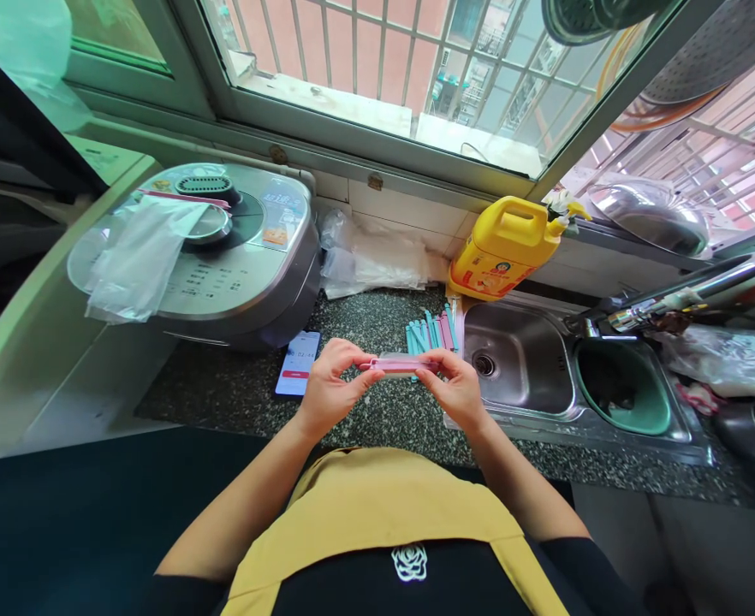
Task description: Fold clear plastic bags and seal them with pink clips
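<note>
In front of my apron I hold a pink bag-sealing clip [395,365] level, one end in each hand. My left hand [329,385] pinches the clip's left end between thumb and fingers. At the other end, my right hand [455,387] pinches it the same way. A strip of clear plastic, seemingly part of a bag [398,356], shows along the clip; most of it is hidden. Just beyond my right hand, several teal and pink sealing clips [424,332] lie side by side on the speckled counter [365,321].
A phone [297,364] lies left of my hands. Behind it stands a rice cooker [249,291] with a clear bag [137,257] draped on its lid. More plastic bags [377,257] lie by the wall. A yellow jug [506,244] stands behind the sink [519,359]; a green basin [621,385] sits right.
</note>
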`<action>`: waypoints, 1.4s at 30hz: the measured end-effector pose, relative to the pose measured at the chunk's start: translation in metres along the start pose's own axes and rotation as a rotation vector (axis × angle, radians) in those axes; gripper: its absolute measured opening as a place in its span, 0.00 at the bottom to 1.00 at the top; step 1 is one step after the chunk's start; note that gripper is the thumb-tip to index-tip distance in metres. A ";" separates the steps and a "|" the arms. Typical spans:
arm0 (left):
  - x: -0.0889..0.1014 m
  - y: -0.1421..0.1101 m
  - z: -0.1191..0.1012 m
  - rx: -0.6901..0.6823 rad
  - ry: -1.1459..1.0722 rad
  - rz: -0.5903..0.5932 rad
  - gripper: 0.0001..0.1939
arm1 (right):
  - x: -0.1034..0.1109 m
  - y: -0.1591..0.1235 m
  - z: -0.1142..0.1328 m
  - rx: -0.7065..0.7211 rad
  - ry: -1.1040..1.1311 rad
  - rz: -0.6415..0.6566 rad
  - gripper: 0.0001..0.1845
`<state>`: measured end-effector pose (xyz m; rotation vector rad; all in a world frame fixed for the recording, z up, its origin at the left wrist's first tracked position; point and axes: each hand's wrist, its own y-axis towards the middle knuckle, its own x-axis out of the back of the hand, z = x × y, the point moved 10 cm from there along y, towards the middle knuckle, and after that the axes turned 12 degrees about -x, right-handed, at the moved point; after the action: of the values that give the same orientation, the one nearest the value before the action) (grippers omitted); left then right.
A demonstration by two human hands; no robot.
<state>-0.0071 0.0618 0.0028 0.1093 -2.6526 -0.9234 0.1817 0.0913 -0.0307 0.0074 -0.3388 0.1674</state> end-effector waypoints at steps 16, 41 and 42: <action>-0.042 -0.039 0.047 0.521 -0.556 -0.245 0.14 | -0.004 -0.012 -0.020 -0.112 0.084 0.005 0.13; -0.018 -0.024 0.027 0.264 -0.281 -0.246 0.07 | -0.007 -0.012 -0.014 -0.063 0.066 0.038 0.11; -0.019 -0.024 0.027 0.262 -0.282 -0.248 0.07 | -0.007 -0.011 -0.014 -0.064 0.067 0.041 0.11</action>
<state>0.0007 0.0621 -0.0368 0.4049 -3.0658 -0.6981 0.1820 0.0795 -0.0459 -0.0684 -0.2779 0.1966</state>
